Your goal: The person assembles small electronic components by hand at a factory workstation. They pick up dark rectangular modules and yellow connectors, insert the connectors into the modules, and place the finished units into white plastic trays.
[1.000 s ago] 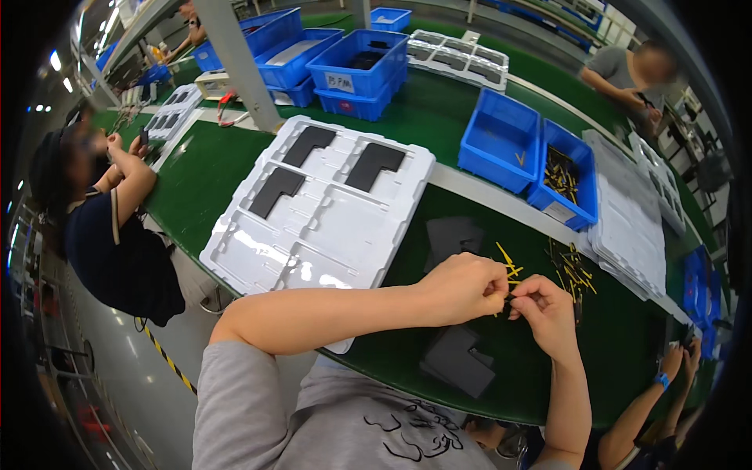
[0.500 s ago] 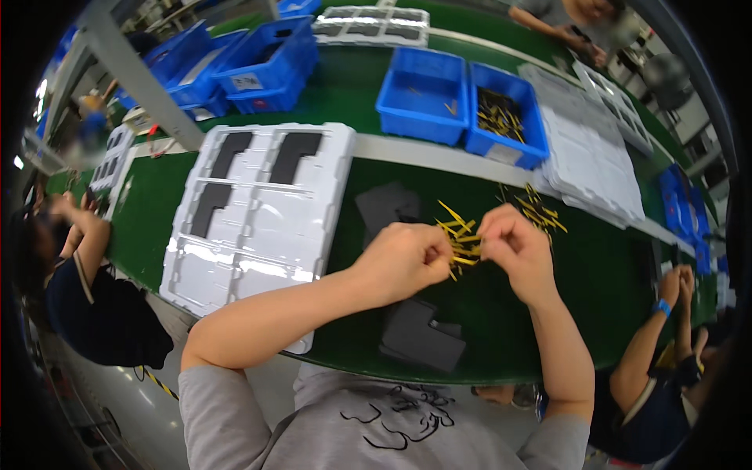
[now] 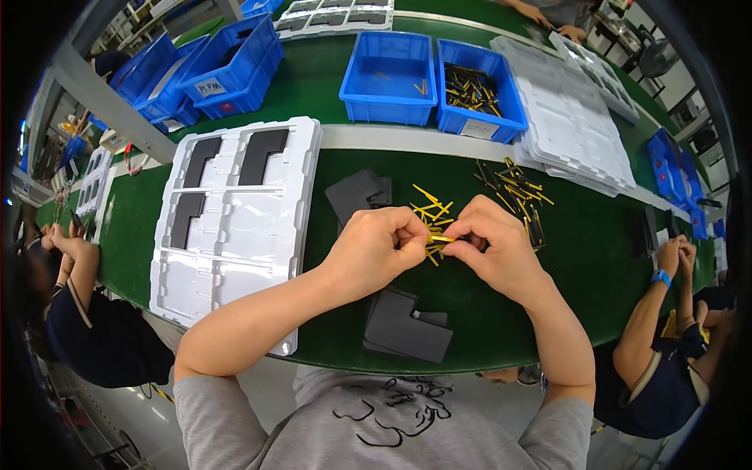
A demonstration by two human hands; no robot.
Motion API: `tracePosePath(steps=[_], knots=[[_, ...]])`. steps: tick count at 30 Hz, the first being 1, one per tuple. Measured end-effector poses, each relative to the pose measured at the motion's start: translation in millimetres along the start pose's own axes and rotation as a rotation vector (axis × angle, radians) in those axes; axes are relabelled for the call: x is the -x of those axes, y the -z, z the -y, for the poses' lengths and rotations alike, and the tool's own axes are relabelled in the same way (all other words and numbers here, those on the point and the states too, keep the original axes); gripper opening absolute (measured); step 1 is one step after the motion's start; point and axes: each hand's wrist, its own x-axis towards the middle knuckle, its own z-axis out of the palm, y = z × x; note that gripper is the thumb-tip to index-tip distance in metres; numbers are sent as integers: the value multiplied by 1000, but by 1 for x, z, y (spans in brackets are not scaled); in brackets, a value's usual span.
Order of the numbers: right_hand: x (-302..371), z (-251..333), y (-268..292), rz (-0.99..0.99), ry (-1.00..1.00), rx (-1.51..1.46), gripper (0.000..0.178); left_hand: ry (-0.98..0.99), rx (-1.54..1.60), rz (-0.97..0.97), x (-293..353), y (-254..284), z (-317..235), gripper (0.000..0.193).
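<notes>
A thin yellow strip with a dark end (image 3: 443, 239) spans the gap between my two hands. My left hand (image 3: 377, 249) pinches one end with thumb and forefinger. The other end is pinched by my right hand (image 3: 501, 247). Loose yellow strips (image 3: 429, 196) lie on the green table just beyond my fingertips. A second heap of yellow and black strips (image 3: 517, 186) is past my right hand. Dark grey L-shaped pieces (image 3: 407, 333) are stacked near the table's front edge, and more dark grey pieces (image 3: 354, 194) lie beyond my left hand, partly covered by it.
To the left sits a white moulded tray (image 3: 262, 227) with three dark pieces in its pockets. Behind the work area stand a blue bin (image 3: 388, 106) with few strips and a fuller blue bin (image 3: 509, 125). White trays (image 3: 576, 129) are stacked at right. Co-workers sit at both sides.
My hands have come closer to each other, and the strip between them shows more plainly. The whole view has shifted slightly. Both heaps of strips look much the same.
</notes>
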Motion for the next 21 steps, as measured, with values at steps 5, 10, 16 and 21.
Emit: tracePosePath(steps=[5, 10, 16, 21], knots=[[-2, -3, -4, -32, 145, 91, 17, 12, 36, 7, 1, 1, -2, 9], [-3, -6, 2, 38, -3, -144, 14, -53, -88, 1, -1, 2, 1, 6], [-6, -13, 24, -28, -128, -202, 10, -403, -487, -75, 1, 1, 14, 9], [1, -11, 49, 218, -313, 305, 15, -477, -778, 42, 8, 12, 1, 21]])
